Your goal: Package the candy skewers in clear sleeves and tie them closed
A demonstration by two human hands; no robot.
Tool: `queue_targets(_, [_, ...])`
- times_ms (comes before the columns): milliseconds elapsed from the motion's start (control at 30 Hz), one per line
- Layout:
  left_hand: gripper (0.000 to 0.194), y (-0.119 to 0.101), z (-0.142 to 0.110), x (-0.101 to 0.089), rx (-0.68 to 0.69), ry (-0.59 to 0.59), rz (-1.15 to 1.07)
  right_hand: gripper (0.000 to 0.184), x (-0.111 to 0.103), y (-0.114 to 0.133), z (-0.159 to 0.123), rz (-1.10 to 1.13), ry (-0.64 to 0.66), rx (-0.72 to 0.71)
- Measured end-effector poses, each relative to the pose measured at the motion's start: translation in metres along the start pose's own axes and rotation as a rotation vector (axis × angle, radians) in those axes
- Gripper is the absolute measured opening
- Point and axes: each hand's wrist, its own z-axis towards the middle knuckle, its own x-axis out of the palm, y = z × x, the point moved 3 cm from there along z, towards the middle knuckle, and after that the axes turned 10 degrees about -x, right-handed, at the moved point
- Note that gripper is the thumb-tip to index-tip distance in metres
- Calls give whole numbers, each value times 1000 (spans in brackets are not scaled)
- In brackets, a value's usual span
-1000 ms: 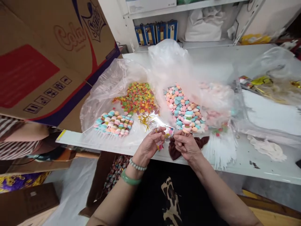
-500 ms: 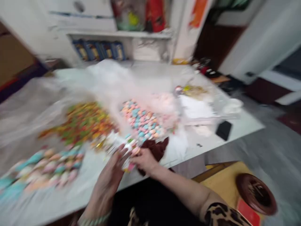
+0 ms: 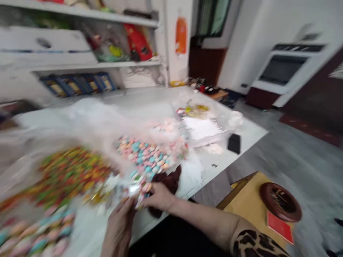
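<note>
Between my hands, at the table's near edge, is a small clear packet (image 3: pixel 135 189) with pastel candies in it, blurred by motion. My right hand (image 3: pixel 160 198) is closed on its right side, by a pink-and-orange candy. My left hand (image 3: pixel 120 219) has its fingers together at the packet's lower left and seems to grip it. A dark brown cloth or bag (image 3: pixel 171 180) lies just behind my right hand. Beyond the packet spreads a pile of pastel pink, blue and white candies (image 3: pixel 144 153). Shiny gold and silver wrappers (image 3: pixel 100 194) lie left of the packet.
Orange, green and red wrapped sweets (image 3: pixel 72 171) lie on plastic sheeting at left, with larger pastel pieces (image 3: pixel 45 232) in front. A black flat object (image 3: pixel 234 143) and white paper (image 3: pixel 200 127) are at right. A yellow box (image 3: pixel 241 200) bears a round brown dish (image 3: pixel 280 202).
The view has swung right, so the table things sit further left. My left hand's spread fingers have come together at the packet. My right hand stays closed on it.
</note>
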Motion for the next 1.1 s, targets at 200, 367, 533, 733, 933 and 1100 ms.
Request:
queue_targets(200, [39, -1, 0, -9, 15, 104, -178, 30, -1, -21, 11, -39, -96, 119])
queue_targets(367, [41, 7, -1, -20, -29, 95, -245, 28, 5, -33, 13, -221, -38, 149])
queue_targets(533, [38, 7, 7, -32, 23, -4, -413, 32, 11, -27, 13, -287, 31, 144])
queue_targets(733, [16, -4, 13, -59, -48, -112, -651, 10, 0, 0, 16, -641, 171, 36])
queue_targets(933, [13, -22, 6, -71, -33, -223, -746, 22, 10, 6, 0, -480, 251, 130])
queue_targets(1100, [26, -28, -2, -72, 141, -264, -658, 27, 27, -2, -10, -332, 164, 206])
